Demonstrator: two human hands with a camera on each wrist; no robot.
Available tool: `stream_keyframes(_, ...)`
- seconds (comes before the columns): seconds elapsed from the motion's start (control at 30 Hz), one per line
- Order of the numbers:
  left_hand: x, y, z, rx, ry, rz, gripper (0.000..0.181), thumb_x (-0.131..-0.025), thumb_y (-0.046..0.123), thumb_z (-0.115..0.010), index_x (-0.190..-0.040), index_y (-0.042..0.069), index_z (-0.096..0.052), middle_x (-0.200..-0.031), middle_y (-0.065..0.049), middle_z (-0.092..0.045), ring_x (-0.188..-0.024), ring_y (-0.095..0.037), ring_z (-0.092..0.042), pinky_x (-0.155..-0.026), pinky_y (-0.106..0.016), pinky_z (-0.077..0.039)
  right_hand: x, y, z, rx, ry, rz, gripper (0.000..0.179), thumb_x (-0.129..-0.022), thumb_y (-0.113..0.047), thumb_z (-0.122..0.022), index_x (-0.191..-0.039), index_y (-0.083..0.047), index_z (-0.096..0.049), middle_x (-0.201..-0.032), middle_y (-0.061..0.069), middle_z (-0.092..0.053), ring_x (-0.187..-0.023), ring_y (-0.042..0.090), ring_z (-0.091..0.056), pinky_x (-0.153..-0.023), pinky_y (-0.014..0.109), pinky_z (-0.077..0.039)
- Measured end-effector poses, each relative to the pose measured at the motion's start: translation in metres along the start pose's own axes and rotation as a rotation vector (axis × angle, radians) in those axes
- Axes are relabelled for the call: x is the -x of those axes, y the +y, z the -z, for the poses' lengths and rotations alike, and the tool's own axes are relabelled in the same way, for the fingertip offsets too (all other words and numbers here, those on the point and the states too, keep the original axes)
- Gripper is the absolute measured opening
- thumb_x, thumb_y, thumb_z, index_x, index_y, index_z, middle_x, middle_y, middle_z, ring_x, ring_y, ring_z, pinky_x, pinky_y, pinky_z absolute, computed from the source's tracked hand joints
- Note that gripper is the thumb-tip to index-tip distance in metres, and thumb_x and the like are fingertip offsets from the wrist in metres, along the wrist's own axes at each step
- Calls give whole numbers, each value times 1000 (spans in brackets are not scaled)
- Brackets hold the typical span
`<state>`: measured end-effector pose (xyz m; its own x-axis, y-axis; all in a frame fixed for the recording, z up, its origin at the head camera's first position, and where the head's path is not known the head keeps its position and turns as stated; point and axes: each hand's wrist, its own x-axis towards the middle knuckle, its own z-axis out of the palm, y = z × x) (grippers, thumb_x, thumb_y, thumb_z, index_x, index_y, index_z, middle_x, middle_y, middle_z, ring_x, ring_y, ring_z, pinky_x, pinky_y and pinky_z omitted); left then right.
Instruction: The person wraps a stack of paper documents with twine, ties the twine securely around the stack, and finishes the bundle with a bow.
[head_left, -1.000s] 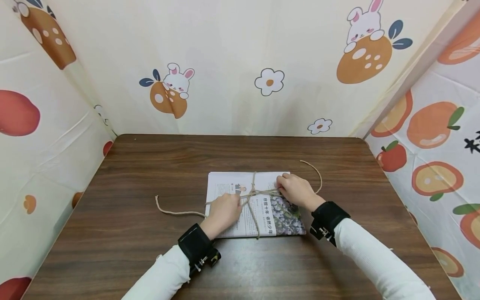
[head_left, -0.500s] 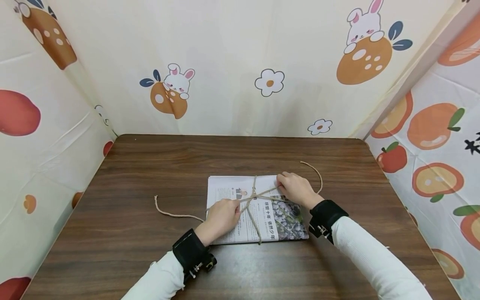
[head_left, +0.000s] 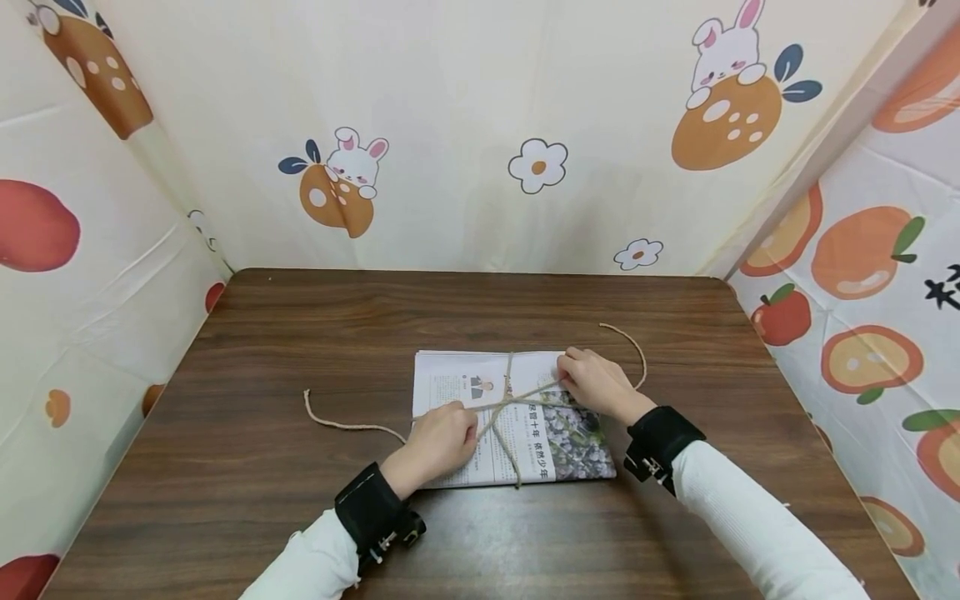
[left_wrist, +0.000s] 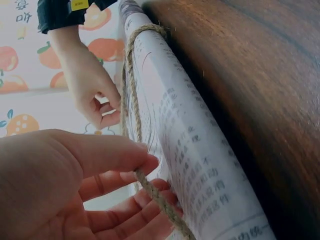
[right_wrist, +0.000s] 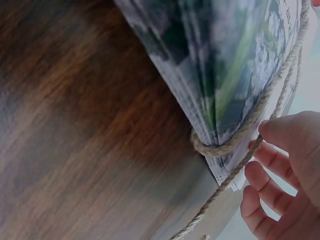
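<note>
A newspaper stack point(head_left: 534, 454) is lying flat on the brown table point(head_left: 225, 458), with wood showing between it and the table's left, right and far edges. Twine point(head_left: 508, 402) is wrapping it both ways and crossing on top. The left hand point(head_left: 438, 437) is pinching one strand between thumb and forefinger by the stack's left edge; the right hand point(head_left: 600, 385) is pinching another by its far right corner. Loose tails are trailing past both side edges, the right one curving toward the table's far edge, where a patterned backdrop point(head_left: 450, 100) is hanging.
</note>
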<state>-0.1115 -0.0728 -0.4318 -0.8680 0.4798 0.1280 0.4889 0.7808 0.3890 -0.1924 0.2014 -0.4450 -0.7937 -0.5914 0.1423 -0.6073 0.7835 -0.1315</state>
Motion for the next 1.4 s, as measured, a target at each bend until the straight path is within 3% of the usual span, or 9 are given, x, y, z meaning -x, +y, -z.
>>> stream_keyframes(0.43,-5,-2,8,0,-37,40,27,-80,9,-62,-57,17,-49,-56,7,-43,-49,-7,-38,-45,-22,-31,3,-3,8,19,-14,-16,10,-86,-13,-62,-82,-16,-53,-76,-4,-52,-65,13,-47,-56,27,-36)
stream_keyframes(0.53,-8,0,13,-7,-47,55,28,-80,9,-61,-57,18,-49,-54,7,-43,-49,-8,-38,-44,-23,-31,6,-4,9,18,-5,-11,11,-86,-13,-62,-82,-15,-52,-73,-5,-51,-62,11,-44,-55,26,-34)
stream_keyframes(0.9,-16,4,39,-82,-115,55,26,-79,2,-58,-59,16,-48,-58,5,-43,-51,-9,-35,-43,-24,-27,16,0,19,59,28,-19,6,-84,-9,-64,-88,-14,-62,-80,1,-55,-70,19,-56,-56,29,-43)
stream_keyframes(1.03,-18,4,45,-110,-109,58,26,-81,6,-58,-60,17,-48,-58,6,-45,-51,-10,-39,-41,-25,-29,19,3,21,71,56,-18,5,-84,-10,-64,-87,-13,-62,-81,2,-56,-70,19,-55,-57,30,-43)
stream_keyframes(1.23,-22,4,48,-111,-45,29,28,-83,7,-56,-59,16,-46,-54,6,-39,-48,-8,-34,-40,-23,-24,22,7,23,76,115,-5,5,-83,-11,-65,-86,-12,-62,-81,3,-57,-69,18,-54,-60,31,-43)
stream_keyframes(1.4,-26,4,50,-110,-6,-12,22,-82,4,-57,-64,16,-53,-60,6,-47,-52,-9,-39,-43,-24,-30,23,7,26,85,160,18,5,-84,-10,-65,-84,-12,-60,-81,3,-59,-69,18,-54,-58,31,-41)
